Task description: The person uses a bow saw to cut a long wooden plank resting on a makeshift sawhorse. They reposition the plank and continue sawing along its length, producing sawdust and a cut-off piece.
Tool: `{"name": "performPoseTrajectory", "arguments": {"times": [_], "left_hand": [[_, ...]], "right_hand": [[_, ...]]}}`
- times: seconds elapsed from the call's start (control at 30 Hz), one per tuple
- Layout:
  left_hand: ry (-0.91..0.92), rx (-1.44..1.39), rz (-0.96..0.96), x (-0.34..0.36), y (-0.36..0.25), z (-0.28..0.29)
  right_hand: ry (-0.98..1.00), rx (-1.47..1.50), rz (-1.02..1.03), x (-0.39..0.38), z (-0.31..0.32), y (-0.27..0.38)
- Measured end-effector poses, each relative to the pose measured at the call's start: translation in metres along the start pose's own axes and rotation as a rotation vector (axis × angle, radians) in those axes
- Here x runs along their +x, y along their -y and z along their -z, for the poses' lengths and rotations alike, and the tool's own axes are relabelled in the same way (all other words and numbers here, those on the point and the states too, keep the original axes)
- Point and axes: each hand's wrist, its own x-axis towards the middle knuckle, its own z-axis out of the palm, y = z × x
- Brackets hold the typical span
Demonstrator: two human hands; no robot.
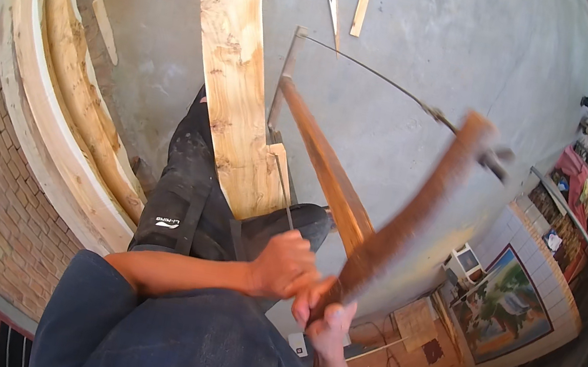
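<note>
A wooden frame saw (407,202) stands tilted in front of me, its thick brown side arm blurred by motion. Its narrow blade (283,182) lies in the right edge of a long pale plank (228,40), where a stepped cut shows. My right hand (328,325) is closed round the lower end of the saw's side arm. Beside it, my left hand (284,266) is closed at the near end of the blade; the part inside its fist is hidden. The plank's near end rests against my dark-trousered leg (190,197).
Several long curved timbers (76,93) lie along the brick surface (5,143) at the left. Thin wood offcuts (363,1) are scattered on the grey floor (443,37). At the right are a framed picture (502,308), a wooden board with cords (396,364) and a heap of cloth (574,180).
</note>
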Motion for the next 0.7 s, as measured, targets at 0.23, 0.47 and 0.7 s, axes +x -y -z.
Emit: {"name": "performPoseTrajectory", "arguments": {"times": [0.23,0.47,0.7], "left_hand": [[-0.012,0.023,-0.022,0.002,0.009,-0.006],[-0.055,0.161,0.033,0.007,0.135,-0.019],[-0.058,0.127,0.032,0.013,0.077,-0.009]], "right_hand": [[-0.018,0.056,0.019,0.006,0.006,-0.005],[0.013,-0.006,-0.019,0.118,0.033,-0.075],[0.128,-0.149,-0.057,0.082,0.028,-0.036]]}}
